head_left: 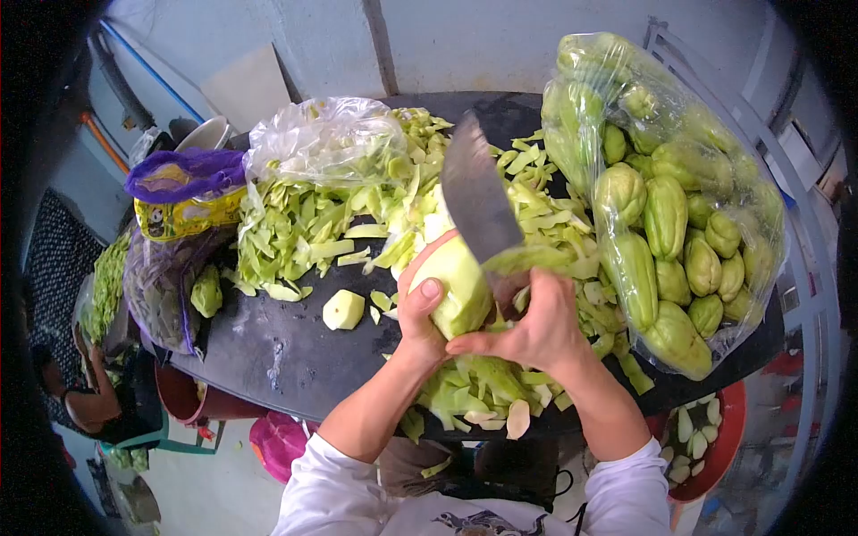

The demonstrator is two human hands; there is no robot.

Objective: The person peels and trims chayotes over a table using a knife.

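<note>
A pale green, mostly peeled chayote (458,284) is gripped in my left hand (416,320), whose thumb lies along its side. My right hand (543,329) is closed around a broad-bladed knife (480,189); the handle is hidden by the fingers. The blade points up and away over the far end of the chayote, and my right thumb reaches under its near end. Heaps of green peelings (474,384) lie beneath and around both hands. A cut, peeled chayote piece (343,310) rests on the dark table (268,357) to the left.
A clear bag of unpeeled chayotes (666,210) fills the table's right side. At the left are a purple mesh sack (165,277) and a plastic bag (326,138) on peelings. A red tub (726,429) with peeled pieces stands below right. Another person's arm (94,397) shows far left.
</note>
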